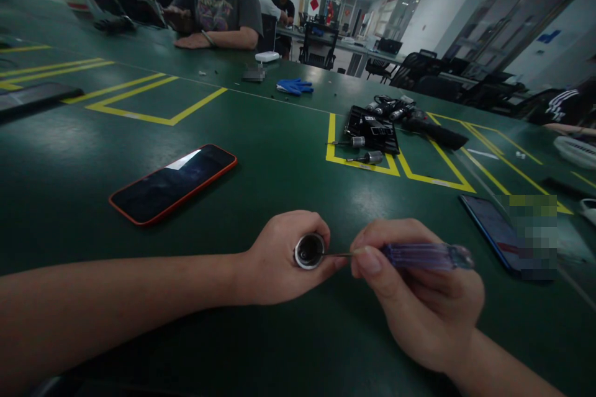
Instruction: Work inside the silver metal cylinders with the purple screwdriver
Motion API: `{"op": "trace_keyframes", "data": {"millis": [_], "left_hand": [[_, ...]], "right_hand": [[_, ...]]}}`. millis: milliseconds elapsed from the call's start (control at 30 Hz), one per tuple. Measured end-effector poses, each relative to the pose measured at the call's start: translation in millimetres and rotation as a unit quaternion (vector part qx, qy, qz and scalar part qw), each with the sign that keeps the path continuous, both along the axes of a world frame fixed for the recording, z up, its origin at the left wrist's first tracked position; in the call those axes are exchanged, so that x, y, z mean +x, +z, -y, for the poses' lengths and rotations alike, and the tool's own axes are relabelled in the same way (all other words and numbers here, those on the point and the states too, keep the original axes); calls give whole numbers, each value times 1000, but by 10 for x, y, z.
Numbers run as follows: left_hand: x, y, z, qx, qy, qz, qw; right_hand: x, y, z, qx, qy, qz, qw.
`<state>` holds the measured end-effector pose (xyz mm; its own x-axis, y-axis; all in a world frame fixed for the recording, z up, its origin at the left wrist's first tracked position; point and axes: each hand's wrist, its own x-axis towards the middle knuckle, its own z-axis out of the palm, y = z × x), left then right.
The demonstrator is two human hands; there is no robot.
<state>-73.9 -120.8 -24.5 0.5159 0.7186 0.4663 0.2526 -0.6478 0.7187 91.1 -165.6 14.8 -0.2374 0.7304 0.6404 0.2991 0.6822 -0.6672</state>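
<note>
My left hand (282,260) is closed around a small metal cylinder (298,255), whose round open end faces me. The cylinder's inside is dark, and most of its body is hidden in my palm. Between the thumb and fingers of my right hand (419,298) is a screwdriver with a clear purple handle (416,256). Its thin shaft points left and meets the right side of the cylinder's mouth. Whether the tip is inside the mouth or only at the rim, I cannot tell.
A red-edged phone (174,186) lies left on the green table (274,136), another phone (496,232) at right. Beyond are a black tray (372,130), two metal-bodied tools (370,157) with thin shafts, cables (391,105) and a blue glove (295,86). A person (218,9) sits opposite.
</note>
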Motion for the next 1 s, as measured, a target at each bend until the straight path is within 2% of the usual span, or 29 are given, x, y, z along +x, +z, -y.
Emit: {"op": "trace_keyframes", "data": {"millis": [333,667,833,1000], "left_hand": [[-14,18,-18,-19,13,-10,1000],[-20,-16,-41,22,-3,-2,1000],[-31,-15,-50,29,-1,-12,1000],[-27,-18,-35,44,1,-20,999]], "right_hand": [[-20,-16,-2,17,-9,-27,999],[-9,-8,-12,6,11,4,1000],[19,-36,-16,-21,48,-35,998],[19,-50,-21,-20,30,-36,999]]}}
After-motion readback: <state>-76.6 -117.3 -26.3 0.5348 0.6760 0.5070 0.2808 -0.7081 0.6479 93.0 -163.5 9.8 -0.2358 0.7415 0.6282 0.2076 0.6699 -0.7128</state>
